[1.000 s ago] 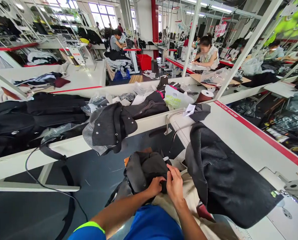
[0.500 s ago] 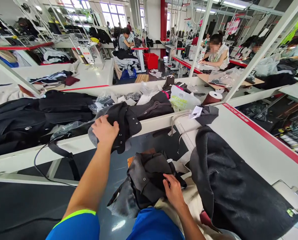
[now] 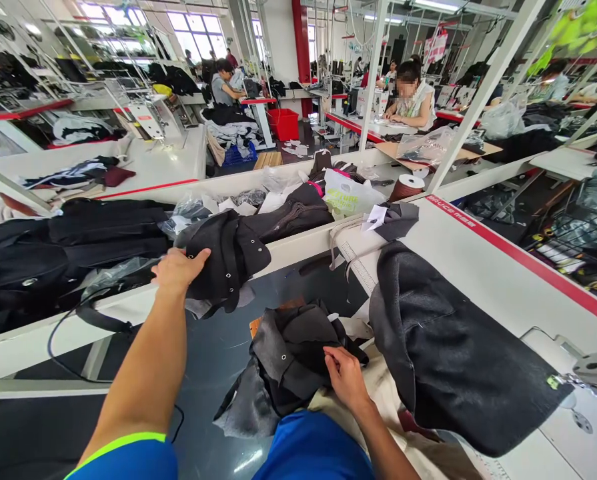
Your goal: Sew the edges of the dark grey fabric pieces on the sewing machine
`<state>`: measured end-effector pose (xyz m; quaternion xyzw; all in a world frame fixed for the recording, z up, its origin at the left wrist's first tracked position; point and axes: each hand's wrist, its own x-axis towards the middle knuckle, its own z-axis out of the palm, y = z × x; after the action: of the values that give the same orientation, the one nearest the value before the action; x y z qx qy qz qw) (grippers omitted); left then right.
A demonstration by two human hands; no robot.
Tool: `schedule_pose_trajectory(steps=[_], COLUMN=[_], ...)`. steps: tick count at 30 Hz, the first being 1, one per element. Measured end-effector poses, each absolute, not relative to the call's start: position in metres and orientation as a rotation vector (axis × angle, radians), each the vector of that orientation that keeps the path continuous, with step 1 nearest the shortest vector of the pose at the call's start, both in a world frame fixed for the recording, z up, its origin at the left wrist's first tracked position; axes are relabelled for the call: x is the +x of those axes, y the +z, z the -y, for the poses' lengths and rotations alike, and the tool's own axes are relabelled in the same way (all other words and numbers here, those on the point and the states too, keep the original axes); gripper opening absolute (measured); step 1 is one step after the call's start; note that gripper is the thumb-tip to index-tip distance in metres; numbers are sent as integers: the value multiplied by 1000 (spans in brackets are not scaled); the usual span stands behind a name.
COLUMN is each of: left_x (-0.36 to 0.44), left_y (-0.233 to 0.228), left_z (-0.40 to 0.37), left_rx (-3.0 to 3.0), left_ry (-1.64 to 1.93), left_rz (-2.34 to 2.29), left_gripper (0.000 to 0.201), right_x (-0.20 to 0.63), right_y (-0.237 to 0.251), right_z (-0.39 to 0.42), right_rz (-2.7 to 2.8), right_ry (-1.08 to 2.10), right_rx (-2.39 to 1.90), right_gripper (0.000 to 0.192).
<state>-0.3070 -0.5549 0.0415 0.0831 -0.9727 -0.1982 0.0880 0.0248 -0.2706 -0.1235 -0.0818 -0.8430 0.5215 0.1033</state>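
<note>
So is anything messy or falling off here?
Yes. The dark snap-studded garment held by the left hand droops over the table edge, and a black cable dangles to the floor. The right hand holds the lap bundle.

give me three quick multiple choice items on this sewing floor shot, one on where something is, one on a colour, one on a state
1. Where is the left hand?
A. on the dark snap-studded garment hanging over the table edge
B. on the thread spool
C. in the person's lap

2. What colour is the stripe along the white table on the right?
A. green
B. red
C. yellow

3. How is the right hand occupied?
A. raised in the air, empty
B. flat on the bare table
C. resting on the grey fabric bundle in the lap

Answers: 1 A, its fingers grip that garment's edge; 2 B, a red band runs along the edge; 3 C, the fingers press into the bundle.
</note>
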Motion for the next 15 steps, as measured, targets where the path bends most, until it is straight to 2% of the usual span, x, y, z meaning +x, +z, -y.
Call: schedule_pose_trajectory(steps=[6,10,12,15], left_x=[-298,-308,-318,-332], left_y=[35,37,39,45], left_z=[536,540,545,552], left_rx=[487,681,694,443], left_ry=[-594,-598,-596,-572], left_rz=[2852,2800,2846,2921], left_gripper=[65,106,118,102], right_x=[28,30,31,33], right_y=[-124,-123,-124,-127], right_z=[274,272,271,270], right_rz=[2464,2453,2448,2441], right_ry=[1521,1513,1516,1530], right_rx=[-238,-256,-269,-288], right_gripper=[31,31,30,30])
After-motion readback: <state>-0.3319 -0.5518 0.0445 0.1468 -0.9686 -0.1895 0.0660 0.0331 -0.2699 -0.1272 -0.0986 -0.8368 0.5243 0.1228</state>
